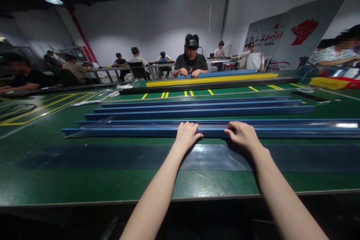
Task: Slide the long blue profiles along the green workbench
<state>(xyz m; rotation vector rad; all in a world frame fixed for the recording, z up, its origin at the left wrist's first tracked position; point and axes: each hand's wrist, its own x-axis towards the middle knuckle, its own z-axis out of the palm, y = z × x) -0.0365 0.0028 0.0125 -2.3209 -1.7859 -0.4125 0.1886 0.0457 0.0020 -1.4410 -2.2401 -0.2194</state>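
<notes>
A long blue channel-shaped profile (135, 132) lies crosswise in front of me, with clear plastic film (101, 122) around its left end. My left hand (187, 135) grips its near wall just left of the middle, fingers over the top edge and thumb on the near side. Farther right, my right hand (244, 134) holds the same wall, its fingertips reaching into the channel. Between my hands and the table's front edge, a flat, see-through dark strip (112, 156) lies on the green tabletop (92, 187).
More blue profiles (197, 112) lie parallel behind mine. Beyond them are a black profile (216, 85) and a yellow one (213, 80). A phone-like dark slab (309, 96) rests at the right. Across the table, a co-worker (191, 60) handles a blue piece.
</notes>
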